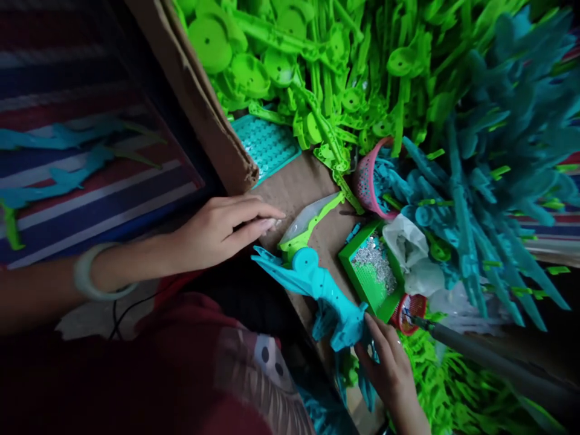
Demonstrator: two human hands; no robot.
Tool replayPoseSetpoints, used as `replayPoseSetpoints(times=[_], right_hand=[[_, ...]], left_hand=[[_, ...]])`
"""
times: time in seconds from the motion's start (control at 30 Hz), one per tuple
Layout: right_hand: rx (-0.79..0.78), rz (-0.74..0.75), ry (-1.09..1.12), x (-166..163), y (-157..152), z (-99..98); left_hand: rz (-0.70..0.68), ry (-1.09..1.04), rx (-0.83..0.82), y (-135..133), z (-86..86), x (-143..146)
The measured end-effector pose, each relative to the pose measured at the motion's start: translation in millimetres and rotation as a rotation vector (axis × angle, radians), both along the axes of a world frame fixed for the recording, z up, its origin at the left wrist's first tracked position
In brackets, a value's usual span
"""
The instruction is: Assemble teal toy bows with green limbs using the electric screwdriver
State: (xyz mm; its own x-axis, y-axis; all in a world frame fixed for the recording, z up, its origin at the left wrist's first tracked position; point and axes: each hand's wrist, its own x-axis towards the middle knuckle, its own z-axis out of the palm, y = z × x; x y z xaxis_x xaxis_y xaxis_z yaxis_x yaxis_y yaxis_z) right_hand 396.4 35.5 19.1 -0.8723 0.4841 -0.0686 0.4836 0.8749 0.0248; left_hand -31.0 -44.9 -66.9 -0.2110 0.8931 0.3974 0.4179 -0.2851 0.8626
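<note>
Lime-green plastic parts [353, 96] lay heaped high; over brown cardboard [299, 175] sat 1 bumpy blue plastic piece [326, 296].
The right hand [389, 356] pinched its end, maybe steadying it; the next move needed care. The left hand's [226, 226] fingers lay close together, pinch unclear.

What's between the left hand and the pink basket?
Head view: a lime-green part with a pale panel lies beside the left hand, then a lime-green strip close to the pink basket.
</note>
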Motion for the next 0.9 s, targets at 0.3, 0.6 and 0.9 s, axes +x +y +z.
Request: replayPoseSetpoints(times=[0.3,0.6,0.9], right_hand=[[0.029,0.025,-0.093,-8.5,6.1,0.5],[-0.068,-0.054,-0.201,-15.7,7.5,7.1],[-0.406,-0.317,-0.202,-31.1,11.7,16.2]], left_hand=[[0.036,0.073,0.121,-25.4,-8.7,18.5],[-0.061,0.357,0.191,-32.3,-29.7,34.2],[-0.173,0.557,0.275,-27.6,-31.1,21.8]])
